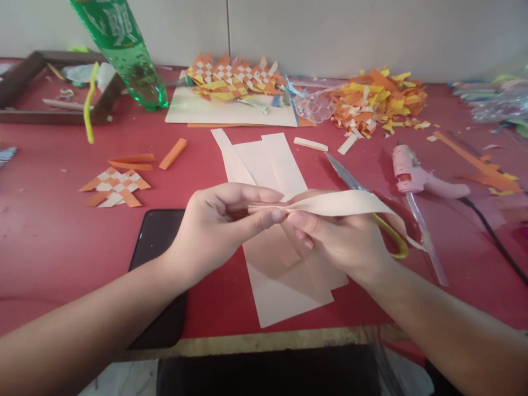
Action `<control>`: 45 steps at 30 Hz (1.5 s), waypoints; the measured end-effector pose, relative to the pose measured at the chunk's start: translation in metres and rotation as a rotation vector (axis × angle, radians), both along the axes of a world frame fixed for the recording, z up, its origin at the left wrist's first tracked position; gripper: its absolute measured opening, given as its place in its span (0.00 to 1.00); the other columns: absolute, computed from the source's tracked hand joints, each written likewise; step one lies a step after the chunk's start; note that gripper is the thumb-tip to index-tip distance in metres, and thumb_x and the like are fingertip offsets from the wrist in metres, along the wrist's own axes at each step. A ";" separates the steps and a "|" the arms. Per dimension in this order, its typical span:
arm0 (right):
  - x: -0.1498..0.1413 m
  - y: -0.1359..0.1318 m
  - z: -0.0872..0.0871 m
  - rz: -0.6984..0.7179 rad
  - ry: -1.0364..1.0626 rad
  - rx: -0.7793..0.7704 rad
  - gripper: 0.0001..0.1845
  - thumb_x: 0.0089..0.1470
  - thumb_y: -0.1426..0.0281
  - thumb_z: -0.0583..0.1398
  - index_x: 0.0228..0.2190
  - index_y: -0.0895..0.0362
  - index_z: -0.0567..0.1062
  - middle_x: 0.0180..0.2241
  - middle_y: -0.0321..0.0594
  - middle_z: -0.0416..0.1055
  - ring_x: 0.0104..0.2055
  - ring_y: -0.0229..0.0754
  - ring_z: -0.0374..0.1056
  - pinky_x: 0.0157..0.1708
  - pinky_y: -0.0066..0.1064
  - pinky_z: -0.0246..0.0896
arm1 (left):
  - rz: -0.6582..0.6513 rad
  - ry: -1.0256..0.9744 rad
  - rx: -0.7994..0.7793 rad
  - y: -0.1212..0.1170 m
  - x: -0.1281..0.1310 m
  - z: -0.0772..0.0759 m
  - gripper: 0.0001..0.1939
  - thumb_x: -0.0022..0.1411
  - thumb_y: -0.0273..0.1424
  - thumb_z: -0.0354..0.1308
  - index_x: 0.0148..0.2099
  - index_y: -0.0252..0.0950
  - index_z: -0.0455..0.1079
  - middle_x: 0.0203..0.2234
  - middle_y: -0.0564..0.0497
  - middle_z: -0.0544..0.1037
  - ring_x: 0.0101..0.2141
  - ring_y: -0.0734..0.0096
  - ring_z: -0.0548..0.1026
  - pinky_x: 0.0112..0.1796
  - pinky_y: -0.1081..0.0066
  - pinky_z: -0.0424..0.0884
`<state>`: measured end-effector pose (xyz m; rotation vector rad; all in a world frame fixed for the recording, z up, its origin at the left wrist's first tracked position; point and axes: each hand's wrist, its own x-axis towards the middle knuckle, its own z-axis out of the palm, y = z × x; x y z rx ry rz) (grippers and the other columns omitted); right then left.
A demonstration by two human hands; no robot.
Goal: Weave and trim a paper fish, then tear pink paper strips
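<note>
Head view has both my hands up over the red table [49, 231]; my left hand [214, 225] is curled nearly closed, thumb and fingertips pinching the left end of a cream paper strip [342, 203]; my right hand [338, 242] pinches the same strip right next to it, and the rest of the strip arches over that hand and trails off to the right; so the strip sits off the table, between both hands, dead centre. Under them lie cream paper sheets [272, 159]; scissors [350, 179] poke out behind my right hand, and a pink glue gun [416, 176] lies further right. A black phone [159, 236] is near left, a small orange-and-white woven piece [115, 187] beyond it, a green bottle [132, 55] far left.
</note>
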<state>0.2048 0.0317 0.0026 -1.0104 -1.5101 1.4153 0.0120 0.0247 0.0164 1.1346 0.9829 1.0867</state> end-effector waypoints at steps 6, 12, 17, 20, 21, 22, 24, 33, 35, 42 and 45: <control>-0.001 0.001 0.001 -0.074 0.053 0.037 0.05 0.56 0.68 0.64 0.29 0.53 0.80 0.21 0.32 0.69 0.20 0.32 0.64 0.18 0.26 0.59 | 0.060 0.139 0.098 0.002 0.001 0.000 0.10 0.53 0.30 0.71 0.39 0.37 0.79 0.34 0.53 0.85 0.35 0.71 0.83 0.38 0.78 0.79; -0.003 0.004 0.001 -0.082 0.094 0.036 0.10 0.57 0.67 0.63 0.25 0.55 0.79 0.18 0.31 0.66 0.18 0.31 0.61 0.17 0.26 0.57 | 0.080 0.165 0.039 0.003 -0.001 -0.003 0.12 0.53 0.34 0.71 0.40 0.38 0.79 0.31 0.52 0.85 0.32 0.71 0.82 0.34 0.77 0.77; -0.004 0.002 -0.001 -0.049 0.155 -0.030 0.07 0.56 0.68 0.64 0.37 0.53 0.82 0.21 0.33 0.71 0.22 0.33 0.65 0.18 0.27 0.60 | 0.055 0.106 0.030 0.001 -0.001 -0.002 0.09 0.54 0.33 0.70 0.38 0.37 0.79 0.32 0.50 0.85 0.33 0.66 0.82 0.36 0.71 0.78; -0.004 0.000 -0.002 -0.058 0.145 -0.040 0.06 0.57 0.67 0.64 0.34 0.53 0.82 0.20 0.33 0.70 0.22 0.33 0.65 0.19 0.27 0.61 | 0.026 0.099 0.048 0.000 0.000 0.000 0.08 0.55 0.33 0.69 0.37 0.37 0.79 0.32 0.49 0.85 0.34 0.65 0.83 0.37 0.69 0.79; -0.003 0.000 -0.002 -0.064 0.149 -0.029 0.06 0.57 0.68 0.64 0.33 0.53 0.82 0.20 0.32 0.70 0.21 0.32 0.65 0.19 0.26 0.61 | 0.016 0.097 0.046 0.000 0.001 0.000 0.08 0.55 0.33 0.69 0.37 0.37 0.80 0.32 0.49 0.85 0.34 0.65 0.83 0.38 0.69 0.79; -0.003 0.000 -0.002 -0.067 0.157 -0.017 0.06 0.57 0.68 0.64 0.31 0.53 0.82 0.20 0.32 0.70 0.21 0.32 0.65 0.19 0.26 0.61 | 0.008 0.095 0.041 0.000 0.001 0.001 0.08 0.55 0.33 0.69 0.37 0.37 0.80 0.32 0.49 0.85 0.34 0.65 0.83 0.38 0.69 0.79; -0.003 0.001 -0.002 -0.066 0.169 -0.001 0.07 0.57 0.69 0.64 0.28 0.52 0.81 0.20 0.32 0.70 0.21 0.31 0.65 0.20 0.25 0.61 | 0.000 0.088 0.031 0.000 0.001 0.001 0.08 0.56 0.34 0.69 0.37 0.37 0.80 0.33 0.49 0.85 0.35 0.65 0.83 0.39 0.70 0.79; -0.002 0.002 -0.002 -0.049 0.156 0.035 0.07 0.57 0.68 0.63 0.27 0.51 0.80 0.21 0.31 0.70 0.23 0.32 0.66 0.22 0.27 0.62 | 0.003 0.063 0.040 -0.001 0.000 -0.001 0.04 0.57 0.32 0.68 0.36 0.39 0.81 0.32 0.51 0.85 0.33 0.67 0.82 0.37 0.71 0.79; -0.002 0.001 -0.001 -0.059 0.151 0.021 0.07 0.57 0.68 0.64 0.27 0.51 0.80 0.21 0.31 0.70 0.22 0.32 0.66 0.22 0.27 0.62 | 0.008 0.058 0.030 -0.001 0.000 -0.002 0.05 0.56 0.31 0.68 0.37 0.39 0.81 0.33 0.50 0.85 0.34 0.67 0.82 0.37 0.71 0.79; -0.003 0.001 -0.003 -0.060 0.161 -0.013 0.06 0.56 0.67 0.64 0.29 0.53 0.80 0.21 0.33 0.71 0.22 0.33 0.66 0.19 0.27 0.62 | -0.005 0.005 0.018 0.001 0.000 -0.002 0.04 0.56 0.31 0.68 0.34 0.37 0.78 0.30 0.51 0.84 0.32 0.68 0.82 0.36 0.71 0.79; -0.003 0.000 -0.003 -0.072 0.139 -0.045 0.07 0.56 0.65 0.65 0.29 0.54 0.79 0.22 0.33 0.71 0.21 0.34 0.67 0.17 0.27 0.62 | 0.041 -0.002 0.030 0.002 -0.001 -0.002 0.05 0.56 0.31 0.69 0.32 0.37 0.76 0.29 0.51 0.83 0.31 0.68 0.82 0.36 0.70 0.79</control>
